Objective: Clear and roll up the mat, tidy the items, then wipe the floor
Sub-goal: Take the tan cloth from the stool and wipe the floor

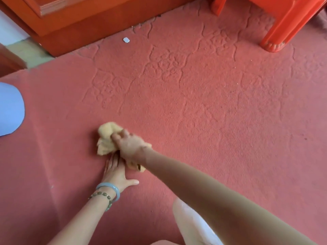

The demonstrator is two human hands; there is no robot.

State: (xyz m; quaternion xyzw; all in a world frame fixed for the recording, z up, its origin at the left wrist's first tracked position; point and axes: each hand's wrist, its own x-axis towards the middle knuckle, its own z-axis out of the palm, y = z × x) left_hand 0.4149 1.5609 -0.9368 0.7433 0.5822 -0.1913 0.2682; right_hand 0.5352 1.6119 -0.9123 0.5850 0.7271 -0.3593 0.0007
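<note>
A crumpled yellow cloth [106, 138] lies on the red textured floor [212, 112], left of centre. My right hand [129, 144] reaches across from the lower right and presses down on the cloth, fingers closed over it. My left hand [115, 171] rests flat on the floor just below the cloth, fingers spread, palm down, holding nothing. Its fingertips are partly hidden under my right hand. A pale bangle and a bead bracelet sit on the left wrist. No mat is in view.
An orange wooden cabinet base [79, 29] stands at the top left. An orange plastic stool leg [276, 39] stands at the top right. A small white scrap [126, 40] lies near the cabinet. A light blue object [8, 110] is at the left edge.
</note>
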